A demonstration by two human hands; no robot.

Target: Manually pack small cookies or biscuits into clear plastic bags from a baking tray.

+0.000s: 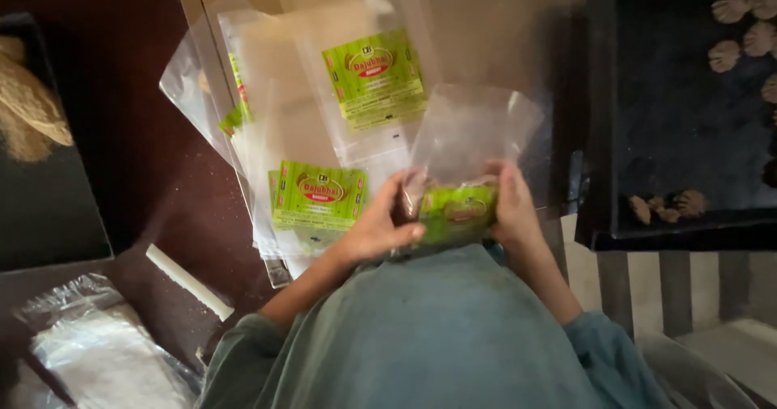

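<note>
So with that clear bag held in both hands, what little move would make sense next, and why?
Probably folding the open top down. The left hand and right hand grip the filled clear bag by its lower part, brown pieces sit at the bottom, and the top stands up loose and unsealed above the fingers.

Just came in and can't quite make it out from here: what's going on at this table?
A person in a blue-green top holds a clear plastic bag with a green label in both hands, the left hand and right hand gripping its lower part; something brown shows inside. More empty labelled bags lie spread on the dark table in front. To the right, a dark tray carries a few round biscuits.
</note>
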